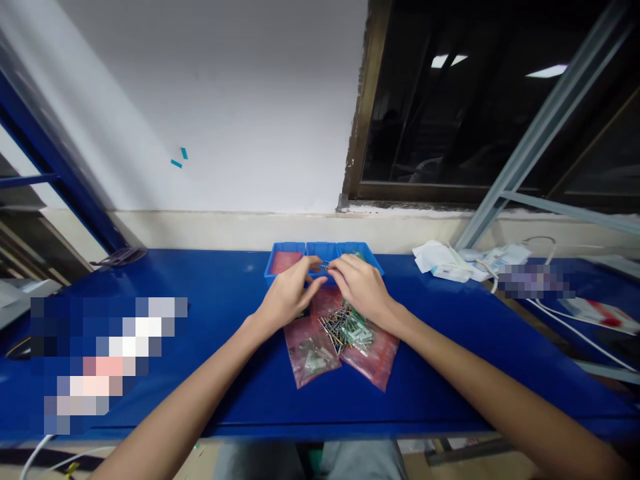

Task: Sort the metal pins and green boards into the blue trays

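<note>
Leftmost on the blue bench [230, 373]: pink bag [299, 343] with pale pieces inside. Just above it, left hand [289, 290] — thumb parted from the curled fingers; can't tell from here whether they grip anything. Next, the small metal part [324, 267], at the left fingertips and pinched in the right fingers, raised in front of the blue bins [323, 251]. Beneath, a heap of thin rods [336, 327], clear packet [359, 333] beside it. Then right hand [364, 287], fingers closed on that part — second pink bag [377, 367] below. Far right, white papers [445, 261].
</note>
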Demonstrator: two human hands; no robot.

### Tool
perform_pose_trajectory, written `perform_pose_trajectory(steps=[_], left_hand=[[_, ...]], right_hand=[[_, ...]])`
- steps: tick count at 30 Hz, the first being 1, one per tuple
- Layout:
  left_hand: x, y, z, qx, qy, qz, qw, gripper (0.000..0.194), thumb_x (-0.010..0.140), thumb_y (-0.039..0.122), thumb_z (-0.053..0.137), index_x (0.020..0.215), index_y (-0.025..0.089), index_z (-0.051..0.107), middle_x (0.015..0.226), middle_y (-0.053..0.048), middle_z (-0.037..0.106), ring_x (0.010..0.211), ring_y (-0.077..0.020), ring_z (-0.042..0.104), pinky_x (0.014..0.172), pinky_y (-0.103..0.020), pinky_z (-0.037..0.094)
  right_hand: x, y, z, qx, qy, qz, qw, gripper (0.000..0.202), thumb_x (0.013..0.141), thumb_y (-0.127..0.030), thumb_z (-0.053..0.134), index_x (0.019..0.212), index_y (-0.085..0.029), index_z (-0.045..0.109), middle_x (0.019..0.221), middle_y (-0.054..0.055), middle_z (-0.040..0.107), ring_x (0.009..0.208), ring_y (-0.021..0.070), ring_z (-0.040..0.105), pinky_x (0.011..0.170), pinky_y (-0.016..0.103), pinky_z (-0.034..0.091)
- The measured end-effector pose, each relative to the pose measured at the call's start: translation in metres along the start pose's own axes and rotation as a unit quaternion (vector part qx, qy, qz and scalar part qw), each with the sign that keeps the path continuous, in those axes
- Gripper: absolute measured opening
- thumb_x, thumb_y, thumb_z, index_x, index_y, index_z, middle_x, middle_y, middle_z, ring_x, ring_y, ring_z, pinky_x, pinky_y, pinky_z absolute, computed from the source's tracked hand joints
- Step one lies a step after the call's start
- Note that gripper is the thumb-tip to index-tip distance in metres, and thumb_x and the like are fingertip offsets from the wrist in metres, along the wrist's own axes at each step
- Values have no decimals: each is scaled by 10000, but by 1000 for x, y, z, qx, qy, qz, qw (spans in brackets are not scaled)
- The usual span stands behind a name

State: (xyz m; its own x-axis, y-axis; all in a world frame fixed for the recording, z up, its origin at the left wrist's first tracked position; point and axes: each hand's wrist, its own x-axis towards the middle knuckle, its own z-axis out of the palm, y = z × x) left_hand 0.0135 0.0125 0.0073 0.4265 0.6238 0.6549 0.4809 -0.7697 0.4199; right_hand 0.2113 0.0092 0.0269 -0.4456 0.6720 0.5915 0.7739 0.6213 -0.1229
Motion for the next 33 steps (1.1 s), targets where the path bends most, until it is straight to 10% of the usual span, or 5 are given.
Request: perform_pose_trajectory(steps=[5, 11, 16, 33], left_hand=[[1, -12, -13, 101, 23, -15, 995, 243, 990, 269, 453, 1176, 135, 532, 831, -40, 628, 696, -138, 592, 668, -280, 494], [-1, -8, -9, 179, -99, 12, 979, 197, 979, 236, 451, 1065, 158, 610, 914, -65, 651, 722, -161, 621, 664, -289, 490], [-5, -8, 0, 238, -179, -16, 955, 236, 984, 292, 479, 1042, 149, 657, 927, -105, 668, 727, -211, 665, 636, -312, 507], [-8, -9, 6, 270, -200, -12, 942, 247, 957, 249, 501, 1170, 166, 596, 985, -111, 670, 785, -233, 668, 631, -310, 496]], right_hand=[[26, 21, 8, -104, -68, 23, 992, 259, 1000, -214, 449, 1093, -164, 686, 970, 113, 693, 833, 219, 644, 674, 300, 419], [-7, 22, 5, -69, -25, 44, 996, 297, 1024, -292, 418, 1153, -186, 663, 1053, 97, 714, 937, 226, 652, 764, 320, 455], [-24, 19, 1, -43, -102, 36, 993, 235, 996, -254, 473, 963, -195, 698, 957, 66, 714, 943, 219, 645, 769, 311, 448], [-19, 24, -24, -104, -81, 85, 988, 260, 985, -289, 465, 891, -199, 689, 889, 83, 709, 762, 209, 635, 612, 317, 391]])
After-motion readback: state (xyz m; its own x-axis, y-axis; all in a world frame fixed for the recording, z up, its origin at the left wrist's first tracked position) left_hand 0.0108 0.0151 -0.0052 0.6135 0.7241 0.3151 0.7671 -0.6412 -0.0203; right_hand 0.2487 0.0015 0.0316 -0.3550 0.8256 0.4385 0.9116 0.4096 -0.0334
